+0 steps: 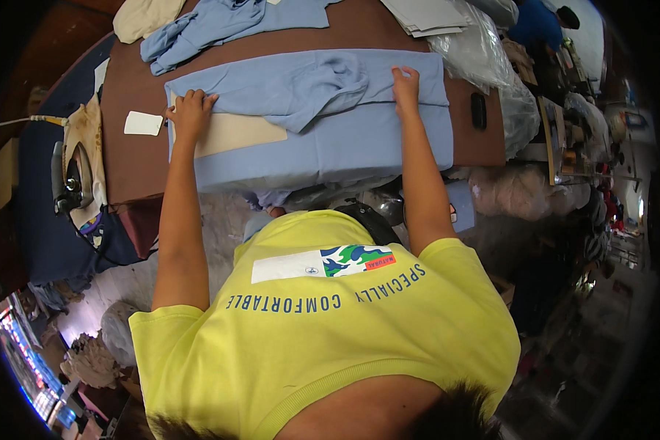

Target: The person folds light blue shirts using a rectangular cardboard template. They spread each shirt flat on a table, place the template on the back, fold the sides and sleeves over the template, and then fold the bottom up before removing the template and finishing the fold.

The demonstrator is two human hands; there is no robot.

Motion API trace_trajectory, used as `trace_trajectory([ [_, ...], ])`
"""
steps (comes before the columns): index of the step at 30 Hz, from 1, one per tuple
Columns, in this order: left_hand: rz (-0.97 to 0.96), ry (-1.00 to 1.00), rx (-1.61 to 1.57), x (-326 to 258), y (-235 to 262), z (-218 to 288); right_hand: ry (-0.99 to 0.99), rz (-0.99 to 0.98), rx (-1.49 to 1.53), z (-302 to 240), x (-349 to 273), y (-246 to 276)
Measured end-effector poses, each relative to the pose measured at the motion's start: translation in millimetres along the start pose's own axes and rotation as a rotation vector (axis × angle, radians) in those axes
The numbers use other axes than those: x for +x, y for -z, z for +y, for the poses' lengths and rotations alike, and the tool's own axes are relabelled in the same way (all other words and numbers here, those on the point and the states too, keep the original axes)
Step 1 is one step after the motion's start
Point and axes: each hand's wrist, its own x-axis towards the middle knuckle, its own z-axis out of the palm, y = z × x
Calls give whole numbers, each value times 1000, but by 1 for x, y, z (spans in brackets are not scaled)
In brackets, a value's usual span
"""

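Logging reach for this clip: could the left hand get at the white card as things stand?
Probably yes: the white card lies uncovered on the brown tabletop, just beside the left hand, and nothing visible stands between them.

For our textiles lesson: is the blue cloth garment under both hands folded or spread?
Partly folded: the blue cloth garment has a bunched layer partly covering a flat beige panel.

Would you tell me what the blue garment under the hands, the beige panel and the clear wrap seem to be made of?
Garment: soft, matte fabric, perhaps cotton, as its loose folds suggest. Beige panel: probably stiff card, being flat, matte and straight-edged. Wrap: thin, glossy plastic film, with bright creases.
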Motion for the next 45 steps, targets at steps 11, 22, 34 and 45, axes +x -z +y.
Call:
trace_trajectory([
  [11,13,105,-7,0,-9,2,298,-254,-587,-9,2,-41],
  [22,-7,172,-6,4,-20,2,594,-280,-843,-9,-2,-55],
  [34,158,214,-140,2,3,9,520,-41,-510,25,10,35],
  [45,87,1252,-1220,-270,-117,-67,-457,-140,-116,121,-86,250],
])
